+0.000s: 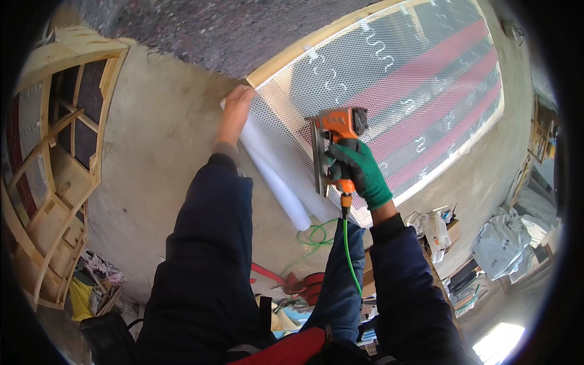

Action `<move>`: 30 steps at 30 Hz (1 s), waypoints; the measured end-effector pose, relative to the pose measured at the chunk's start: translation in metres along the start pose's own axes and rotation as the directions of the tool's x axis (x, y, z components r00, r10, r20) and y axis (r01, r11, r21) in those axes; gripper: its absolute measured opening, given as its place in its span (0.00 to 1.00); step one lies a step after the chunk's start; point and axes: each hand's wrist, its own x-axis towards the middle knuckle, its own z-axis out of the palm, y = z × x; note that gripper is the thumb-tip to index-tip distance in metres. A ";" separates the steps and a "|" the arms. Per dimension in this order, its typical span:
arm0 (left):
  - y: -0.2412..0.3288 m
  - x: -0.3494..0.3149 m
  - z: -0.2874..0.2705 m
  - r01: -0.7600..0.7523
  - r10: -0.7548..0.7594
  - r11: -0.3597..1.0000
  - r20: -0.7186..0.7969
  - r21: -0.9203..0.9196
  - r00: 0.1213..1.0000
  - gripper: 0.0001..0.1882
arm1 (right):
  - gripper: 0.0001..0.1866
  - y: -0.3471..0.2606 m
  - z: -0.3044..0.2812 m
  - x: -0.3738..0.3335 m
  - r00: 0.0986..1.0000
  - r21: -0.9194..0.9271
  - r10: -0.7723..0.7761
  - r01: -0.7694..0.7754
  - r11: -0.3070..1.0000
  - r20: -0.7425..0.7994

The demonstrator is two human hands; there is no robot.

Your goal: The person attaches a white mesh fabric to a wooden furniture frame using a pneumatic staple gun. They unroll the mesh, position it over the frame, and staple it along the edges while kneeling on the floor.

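Note:
My right hand (364, 173), in a green and black glove, is closed round the handle of an orange pneumatic staple gun (342, 123). A green air hose (348, 249) runs down from the base of its handle. The gun is over white mesh netting (274, 131), which is stretched across a wooden frame (316, 38) with red and dark webbing straps and zigzag springs. Bare, my left hand (237, 109) grips the netting's edge near the frame's corner, fingers bent over it. From there a loose white roll of the netting (277, 176) hangs down beside the frame.
A wooden furniture frame (73, 121) stands at the left. Grey speckled felt (182, 30) lies beyond the frame at the top. Red straps or reel (307, 286) and the hose lie on the floor near my legs. Plastic bags (502, 240) and clutter are at the right.

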 end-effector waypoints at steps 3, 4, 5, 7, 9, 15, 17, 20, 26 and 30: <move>0.000 -0.002 0.004 -0.057 0.058 0.996 -0.018 0.062 0.998 0.10 | 0.15 -0.001 0.033 0.035 0.999 0.011 -0.042 0.042 0.999 0.004; -0.001 -0.002 0.005 -0.069 0.071 0.996 -0.029 0.059 0.997 0.10 | 0.15 0.000 0.043 0.046 0.999 0.006 -0.038 0.038 0.999 -0.022; -0.002 0.000 0.007 -0.081 0.083 0.995 -0.041 0.057 0.996 0.10 | 0.14 0.000 0.053 0.058 0.997 -0.002 -0.083 0.083 0.997 -0.009; -0.004 0.003 0.009 -0.108 0.114 0.991 -0.069 0.077 0.991 0.11 | 0.12 0.003 0.073 0.077 0.992 -0.057 -0.108 0.105 0.993 -0.066; -0.006 0.005 0.008 -0.114 0.124 0.986 -0.080 0.123 0.989 0.11 | 0.12 0.007 0.093 0.091 0.977 -0.066 -0.189 0.183 0.981 -0.094; -0.002 0.007 0.003 -0.124 0.139 0.968 -0.056 0.220 0.989 0.11 | 0.14 0.027 0.137 0.128 0.928 -0.318 -0.288 0.206 0.925 -0.235; 0.000 0.007 0.001 -0.099 0.113 0.968 -0.048 0.232 0.992 0.11 | 0.15 0.033 0.142 0.132 0.924 -0.420 -0.293 0.171 0.891 -0.247; 0.000 0.008 -0.001 -0.099 0.117 0.954 -0.045 0.284 0.992 0.14 | 0.15 0.034 0.141 0.135 0.912 -0.507 -0.341 0.187 0.841 -0.228; -0.005 0.006 -0.002 -0.131 0.208 0.818 -0.075 0.560 0.975 0.13 | 0.19 0.014 0.081 0.076 0.936 -0.370 -0.321 0.250 0.895 -0.143; -0.027 -0.043 0.007 -0.266 0.507 0.720 -0.224 0.642 0.833 0.14 | 0.18 0.014 -0.002 -0.023 0.963 -0.408 -0.167 0.068 0.911 -0.213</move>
